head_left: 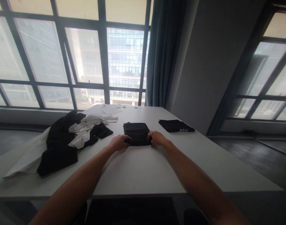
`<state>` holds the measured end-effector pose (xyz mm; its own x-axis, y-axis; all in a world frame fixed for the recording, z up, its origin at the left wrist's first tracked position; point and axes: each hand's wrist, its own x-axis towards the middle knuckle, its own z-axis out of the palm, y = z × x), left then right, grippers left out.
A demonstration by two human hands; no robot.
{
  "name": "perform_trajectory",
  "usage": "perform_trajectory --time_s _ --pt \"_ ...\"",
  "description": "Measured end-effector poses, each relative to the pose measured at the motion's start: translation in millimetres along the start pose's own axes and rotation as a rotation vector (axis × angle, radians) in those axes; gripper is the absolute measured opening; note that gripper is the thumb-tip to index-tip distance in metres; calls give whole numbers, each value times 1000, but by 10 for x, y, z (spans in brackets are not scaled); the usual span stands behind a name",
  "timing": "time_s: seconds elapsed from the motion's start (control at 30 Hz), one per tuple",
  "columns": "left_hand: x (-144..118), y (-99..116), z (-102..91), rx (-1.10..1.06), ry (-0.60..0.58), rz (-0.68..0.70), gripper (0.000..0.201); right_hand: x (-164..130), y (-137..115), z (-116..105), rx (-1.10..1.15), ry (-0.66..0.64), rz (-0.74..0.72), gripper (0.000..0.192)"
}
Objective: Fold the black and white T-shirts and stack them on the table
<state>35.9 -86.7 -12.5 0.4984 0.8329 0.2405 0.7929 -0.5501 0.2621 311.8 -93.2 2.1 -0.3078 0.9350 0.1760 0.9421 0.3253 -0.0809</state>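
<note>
Item 1: folded black garment point(137, 132), table point(143, 168) centre, 12 o'clock from me. My left hand point(119, 142) and right hand point(157, 138) pinch its near corners. Loose clothes pile point(70, 137) at 10 o'clock; second folded black shirt point(175, 125) at 2 o'clock.

High-rise office: white table point(143, 175), grid windows point(51, 56).

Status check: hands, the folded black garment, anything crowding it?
Left hand and right hand on near corners of folded black cloth garment, grip unclear. Garment flat on white table. Heap of black and white clothes left, second folded black garment right; both apart.
</note>
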Motion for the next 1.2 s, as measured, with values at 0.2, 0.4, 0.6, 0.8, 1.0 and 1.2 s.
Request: perform_trajectory --time_s 0.2,0.4,0.6,0.8,1.0,1.2 --pt "-4 -4 -4 17 -37 33 37 -37 60 -75 41 -102 82 43" --pt "-27 51 -57 63 -82 4 38 -30 118 -92 52 -170 201 40" --pt "-41 40 -79 44 -116 -7 45 -79 118 -176 93 -224 233 35" --pt "-29 103 -11 112 173 171 38 -78 -35 -150 82 43 128 19" --pt "10 116 243 10 -47 336 63 26 -84 164 124 20 92 59" --pt "25 73 290 24 -246 300 67 108 155 278 157 -152 215 85"
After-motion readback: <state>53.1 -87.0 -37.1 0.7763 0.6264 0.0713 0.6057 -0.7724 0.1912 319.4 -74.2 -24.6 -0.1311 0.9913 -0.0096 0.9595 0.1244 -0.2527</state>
